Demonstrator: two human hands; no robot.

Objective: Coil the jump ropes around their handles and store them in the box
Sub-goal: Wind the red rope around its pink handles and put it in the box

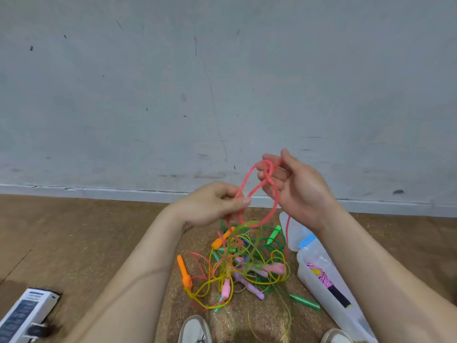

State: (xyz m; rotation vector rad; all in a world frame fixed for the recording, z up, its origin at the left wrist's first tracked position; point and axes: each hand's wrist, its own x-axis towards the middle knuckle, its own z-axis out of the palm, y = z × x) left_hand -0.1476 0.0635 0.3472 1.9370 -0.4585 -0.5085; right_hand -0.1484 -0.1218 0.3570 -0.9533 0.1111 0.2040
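Observation:
A pink jump rope is held up in loops between both hands, above the floor. My left hand pinches it at the lower loop crossing. My right hand grips a knotted part higher up, with the rope wound over its fingers. Below lies a tangled pile of jump ropes in yellow, green, pink and orange, with orange, pink, purple and green handles. A clear plastic box at the right holds a coiled pink-and-white rope with a dark handle.
The box's lid with a blue latch leans at its far end. A white carton lies at the lower left. Two white shoes show at the bottom edge. A grey wall rises behind the wooden floor.

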